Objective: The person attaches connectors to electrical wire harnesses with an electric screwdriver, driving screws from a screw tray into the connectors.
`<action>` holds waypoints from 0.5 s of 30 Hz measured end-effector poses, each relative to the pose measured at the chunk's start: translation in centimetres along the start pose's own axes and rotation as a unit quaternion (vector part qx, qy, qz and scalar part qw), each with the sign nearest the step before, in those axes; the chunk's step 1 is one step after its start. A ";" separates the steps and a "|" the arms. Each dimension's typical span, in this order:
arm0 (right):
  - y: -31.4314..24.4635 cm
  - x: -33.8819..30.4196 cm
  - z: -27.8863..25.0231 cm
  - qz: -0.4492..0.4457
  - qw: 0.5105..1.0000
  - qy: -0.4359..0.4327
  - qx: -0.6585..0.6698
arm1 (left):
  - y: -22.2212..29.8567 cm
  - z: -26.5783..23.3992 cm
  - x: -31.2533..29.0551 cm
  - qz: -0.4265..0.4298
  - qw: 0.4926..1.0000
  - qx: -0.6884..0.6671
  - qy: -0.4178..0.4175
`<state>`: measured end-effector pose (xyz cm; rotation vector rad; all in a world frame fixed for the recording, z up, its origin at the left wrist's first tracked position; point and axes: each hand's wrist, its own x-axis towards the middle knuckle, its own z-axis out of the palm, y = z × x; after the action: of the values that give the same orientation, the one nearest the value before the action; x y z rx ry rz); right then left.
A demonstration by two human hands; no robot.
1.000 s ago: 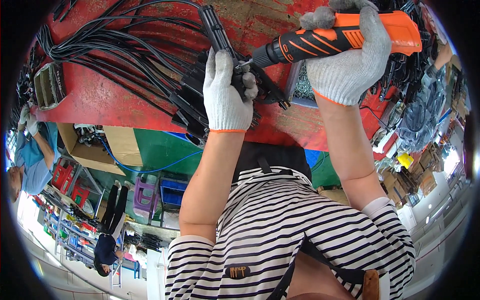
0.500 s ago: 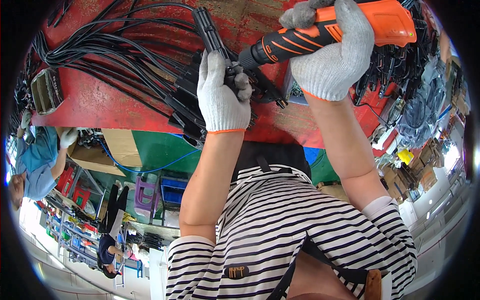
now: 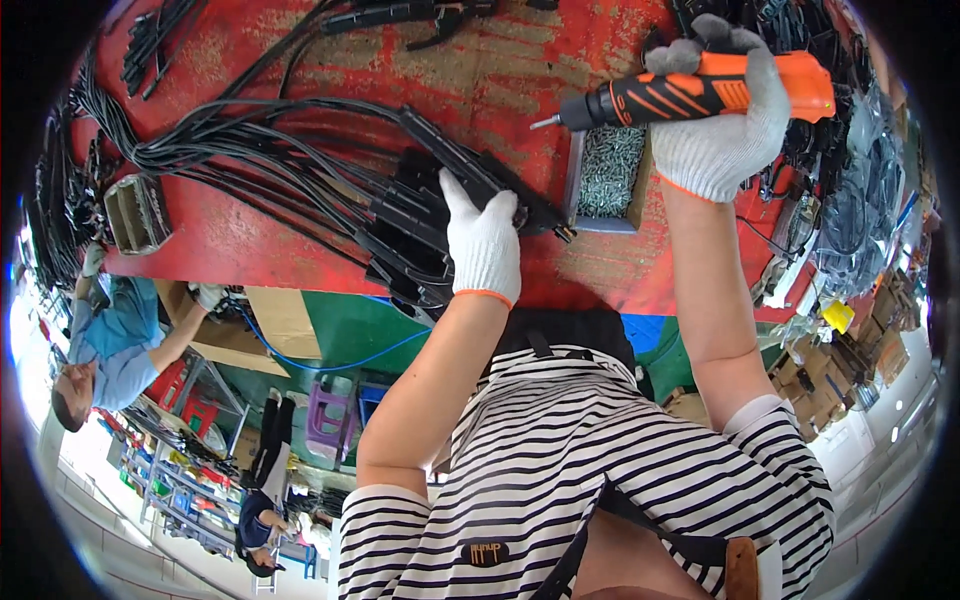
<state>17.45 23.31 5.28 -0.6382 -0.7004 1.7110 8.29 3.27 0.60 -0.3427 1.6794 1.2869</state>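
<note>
In my gloved right hand point(image 3: 722, 135) is an orange and black electric screwdriver point(image 3: 665, 100), its bit pointing left above the table. Below its nose stands a box of small silver screws point(image 3: 608, 180). My gloved left hand point(image 3: 483, 245) is closed on a long black plastic part with a cable point(image 3: 450, 150), at the right end of a pile of similar parts point(image 3: 400, 215). Its index finger reaches over the pile and its thumb lies to the right; the other fingers are mostly hidden. Black cables point(image 3: 230, 125) run left from the pile.
The red worn table point(image 3: 240, 225) carries an open cardboard box point(image 3: 138, 215) at left and more black parts point(image 3: 410, 14) at the far edge. Dark parts and clear plastic bags point(image 3: 850, 215) crowd the right. A co-worker point(image 3: 120, 330) works at the left, beside a carton point(image 3: 280, 325).
The screwdriver has lifted away from the black part and moved right, baring its bit and the screw box. My left hand has come down toward the pile, nearer to me.
</note>
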 end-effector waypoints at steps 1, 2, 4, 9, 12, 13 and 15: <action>0.0 -0.3 -0.3 -0.002 1.000 0.011 0.002 | -0.1 -0.2 -0.3 -0.040 0.999 0.021 -0.006; -0.3 -0.7 -0.6 -0.007 1.000 0.025 -0.004 | 0.6 0.3 -1.1 -0.085 0.995 0.042 -0.019; -0.8 -1.2 -1.6 -0.013 0.999 0.039 -0.016 | 1.1 0.5 -3.2 -0.053 0.977 0.200 -0.051; -1.4 -1.7 -2.6 -0.011 0.997 0.070 -0.007 | 5.4 1.5 1.2 0.482 0.694 0.526 -0.094; -2.1 -1.5 -3.2 0.012 0.998 0.063 -0.018 | 6.7 0.5 6.7 0.511 0.446 0.727 -0.102; -2.3 -1.3 -3.5 0.013 0.998 0.059 -0.012 | 6.1 0.1 7.4 0.452 0.478 0.742 -0.125; -3.1 -1.3 -4.5 0.007 0.997 0.068 -0.021 | 5.2 -0.2 6.4 0.415 0.492 0.750 -0.151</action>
<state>22.97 23.24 4.60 -0.7840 -0.6385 1.6521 1.36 7.17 -1.47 1.8067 1.9843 -0.1007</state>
